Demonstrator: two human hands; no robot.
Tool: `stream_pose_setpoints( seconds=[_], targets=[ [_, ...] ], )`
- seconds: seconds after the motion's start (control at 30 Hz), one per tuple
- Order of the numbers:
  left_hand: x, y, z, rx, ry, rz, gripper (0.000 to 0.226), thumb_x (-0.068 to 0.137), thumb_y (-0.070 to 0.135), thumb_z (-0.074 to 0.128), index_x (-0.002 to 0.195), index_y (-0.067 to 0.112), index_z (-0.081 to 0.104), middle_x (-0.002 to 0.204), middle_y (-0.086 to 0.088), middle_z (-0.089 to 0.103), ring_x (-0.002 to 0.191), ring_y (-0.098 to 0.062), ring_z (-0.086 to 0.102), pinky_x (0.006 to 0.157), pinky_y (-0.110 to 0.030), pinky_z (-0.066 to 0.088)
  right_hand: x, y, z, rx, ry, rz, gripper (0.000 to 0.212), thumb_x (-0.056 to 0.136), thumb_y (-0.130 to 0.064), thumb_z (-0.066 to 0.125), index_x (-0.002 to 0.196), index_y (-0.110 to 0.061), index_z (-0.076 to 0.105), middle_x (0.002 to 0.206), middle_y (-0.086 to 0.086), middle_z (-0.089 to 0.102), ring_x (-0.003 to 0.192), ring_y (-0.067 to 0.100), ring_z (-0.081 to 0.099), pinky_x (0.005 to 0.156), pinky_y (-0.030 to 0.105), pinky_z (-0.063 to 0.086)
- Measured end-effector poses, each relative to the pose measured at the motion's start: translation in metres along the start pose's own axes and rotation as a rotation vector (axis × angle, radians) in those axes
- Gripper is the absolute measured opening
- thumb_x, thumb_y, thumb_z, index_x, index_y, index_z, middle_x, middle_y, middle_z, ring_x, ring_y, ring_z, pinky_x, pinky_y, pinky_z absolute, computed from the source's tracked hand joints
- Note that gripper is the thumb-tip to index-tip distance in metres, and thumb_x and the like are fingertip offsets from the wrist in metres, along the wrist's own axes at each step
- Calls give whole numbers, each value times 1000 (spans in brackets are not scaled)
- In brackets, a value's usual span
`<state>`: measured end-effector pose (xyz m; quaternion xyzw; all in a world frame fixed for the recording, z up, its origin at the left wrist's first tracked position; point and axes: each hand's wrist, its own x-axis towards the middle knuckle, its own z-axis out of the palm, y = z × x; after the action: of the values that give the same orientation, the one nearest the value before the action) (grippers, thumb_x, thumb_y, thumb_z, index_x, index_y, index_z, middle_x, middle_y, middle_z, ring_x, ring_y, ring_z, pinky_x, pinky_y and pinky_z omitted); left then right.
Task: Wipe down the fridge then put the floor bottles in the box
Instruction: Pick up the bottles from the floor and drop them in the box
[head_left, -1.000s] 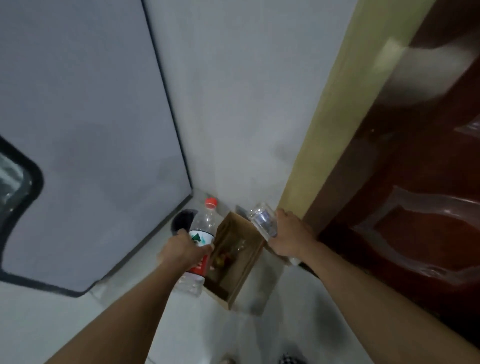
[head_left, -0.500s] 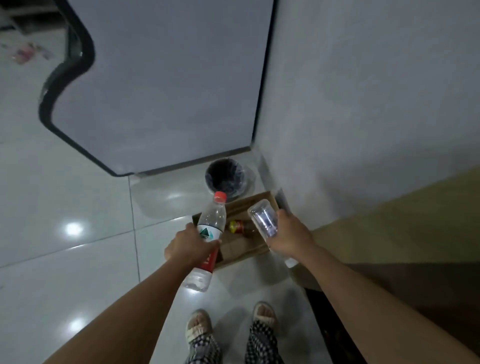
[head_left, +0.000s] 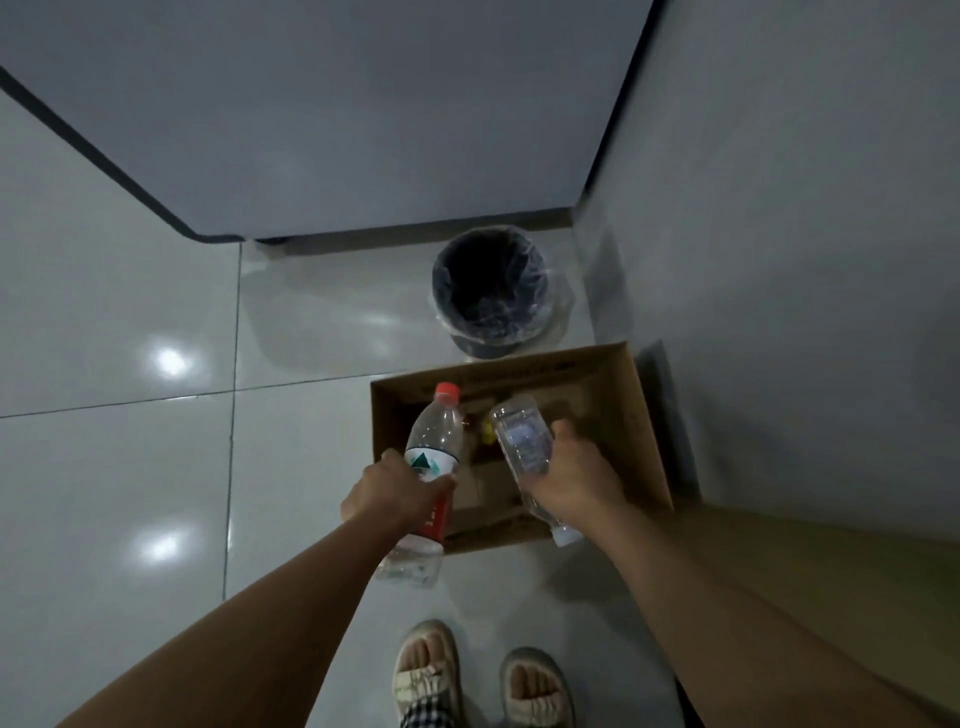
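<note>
Head view: left hand (head_left: 392, 496) grips a red-capped bottle (head_left: 434, 452) by its label; right hand (head_left: 574, 480) grips a clear bottle (head_left: 522, 441), both over the cardboard box (head_left: 641, 415).

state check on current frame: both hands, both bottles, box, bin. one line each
Left hand: grips the red-capped clear plastic bottle.
Red-capped clear plastic bottle: capped, held over the box's near-left corner.
Right hand: grips the clear label-less plastic bottle.
Clear label-less plastic bottle: held tilted over the box.
Brown cardboard box: open, on the floor.
Black round bin: lined, uncovered.
</note>
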<state>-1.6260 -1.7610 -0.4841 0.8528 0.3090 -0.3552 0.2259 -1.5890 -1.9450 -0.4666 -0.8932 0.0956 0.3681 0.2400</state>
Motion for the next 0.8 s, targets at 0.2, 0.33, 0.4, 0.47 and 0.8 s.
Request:
stream_pose_setpoints(
  seconds=[0.2, 0.33, 0.4, 0.47, 0.8],
  targets=[
    [92, -1, 64, -175, -23, -65, 76, 74, 62, 64, 126, 10, 44, 113, -11, 60, 97, -26, 61, 75, -35, 52, 83, 26, 69, -3, -21, 35, 59, 80, -33, 72, 127, -19, 39, 120, 8, 57, 106, 28, 58, 86, 42, 52],
    [130, -10, 97, -207, -23, -148, 76, 73, 62, 64, 126, 11, 44, 111, -11, 60, 95, -25, 60, 72, -34, 51, 125, 38, 106, 28, -22, 53, 60, 79, -31, 72, 129, -19, 40, 119, 8, 58, 105, 28, 59, 83, 40, 53],
    [142, -16, 109, -220, -16, -178, 74, 75, 61, 63, 125, 10, 46, 112, -11, 59, 95, -26, 59, 68, -32, 48, 142, 41, 120, 32, -24, 58, 59, 80, -32, 72, 128, -18, 41, 117, 8, 58, 103, 28, 60, 78, 37, 52],
    [150, -21, 117, -247, -10, -191, 68, 78, 55, 64, 125, 9, 46, 116, -14, 59, 101, -30, 59, 77, -36, 51, 155, 42, 132, 51, -25, 69, 54, 82, -32, 69, 127, -19, 41, 116, 7, 58, 103, 27, 59, 75, 35, 49],
    [117, -14, 108, -193, 58, -105, 48, 86, 36, 61, 125, 15, 42, 116, -9, 58, 94, -23, 57, 77, -35, 50, 139, 44, 129, 77, -71, 41, 61, 87, -30, 64, 139, -25, 32, 123, 4, 55, 110, 24, 55, 79, 34, 47]
  ],
)
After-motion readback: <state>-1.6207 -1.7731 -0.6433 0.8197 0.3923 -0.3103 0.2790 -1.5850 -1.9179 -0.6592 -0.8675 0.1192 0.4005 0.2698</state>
